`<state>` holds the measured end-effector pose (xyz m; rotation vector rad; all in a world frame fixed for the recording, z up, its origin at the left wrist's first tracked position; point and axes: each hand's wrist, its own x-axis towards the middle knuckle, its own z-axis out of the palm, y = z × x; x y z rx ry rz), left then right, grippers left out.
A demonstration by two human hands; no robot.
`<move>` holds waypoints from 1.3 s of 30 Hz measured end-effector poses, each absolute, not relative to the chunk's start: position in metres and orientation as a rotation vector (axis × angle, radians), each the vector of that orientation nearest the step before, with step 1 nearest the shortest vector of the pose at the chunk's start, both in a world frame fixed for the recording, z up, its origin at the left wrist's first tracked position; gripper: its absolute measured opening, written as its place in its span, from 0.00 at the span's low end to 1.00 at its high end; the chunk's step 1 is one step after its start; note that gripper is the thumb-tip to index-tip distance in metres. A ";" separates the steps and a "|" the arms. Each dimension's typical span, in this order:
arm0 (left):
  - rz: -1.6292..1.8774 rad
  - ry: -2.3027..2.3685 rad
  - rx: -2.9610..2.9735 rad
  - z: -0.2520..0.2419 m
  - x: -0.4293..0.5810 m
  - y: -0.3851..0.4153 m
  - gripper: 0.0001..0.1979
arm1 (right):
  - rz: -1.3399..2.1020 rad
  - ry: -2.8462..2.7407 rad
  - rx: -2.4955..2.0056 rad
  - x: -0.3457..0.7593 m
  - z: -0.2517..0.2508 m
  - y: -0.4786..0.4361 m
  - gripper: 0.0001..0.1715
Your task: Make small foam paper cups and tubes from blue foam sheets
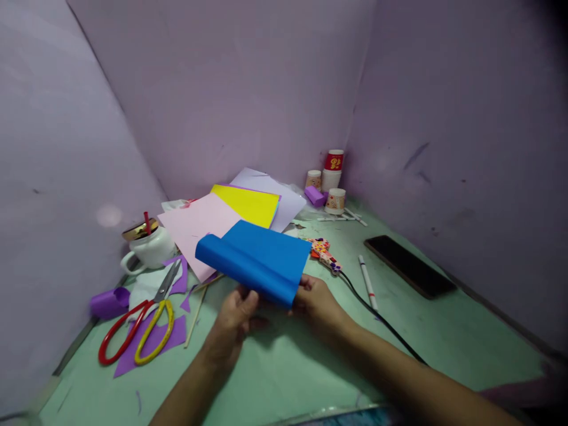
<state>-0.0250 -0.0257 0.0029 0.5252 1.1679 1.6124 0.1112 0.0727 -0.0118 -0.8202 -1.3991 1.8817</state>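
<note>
Left hand point(234, 318) and right hand point(320, 303) hold blue paper point(268, 254) before them.

- Left grip point(233, 316) and right grip point(322, 302) hold a curled blue sheet point(270, 254) above the tabletop point(284, 378)
- Scissors point(162, 290) near the left edge
- Phone point(408, 266) by the right edge
- Paper cups point(336, 202) near the far corner

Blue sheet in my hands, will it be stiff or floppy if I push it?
The blue sheet probably bends easily without going limp: its near side holds a smooth curl. It's likely light, looking thin at the edges. That curl might spring open if your left hand and right hand let go, since no tape shows.
</note>
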 end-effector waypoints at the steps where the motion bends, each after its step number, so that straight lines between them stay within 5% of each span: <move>1: 1.603 1.161 0.503 0.002 -0.020 -0.025 0.31 | 1.811 -1.424 -0.802 0.110 -0.013 0.068 0.15; 7: 1.635 1.142 0.342 0.006 -0.020 -0.027 0.27 | 1.465 -1.610 -0.707 0.111 -0.022 0.058 0.15; 15: 1.707 1.148 0.269 0.006 -0.019 -0.025 0.23 | 1.783 -1.556 -0.689 0.110 -0.021 0.065 0.04; 24: 1.676 1.164 0.276 0.006 -0.021 -0.021 0.12 | 2.083 -1.515 -0.901 0.109 -0.022 0.069 0.05; 34: 1.655 1.188 0.317 0.008 -0.022 -0.023 0.14 | 2.166 -1.472 -0.893 0.112 -0.009 0.066 0.02; 39: 1.731 1.243 0.305 0.011 -0.025 -0.022 0.11 | 2.238 -1.450 -0.772 0.121 -0.002 0.070 0.15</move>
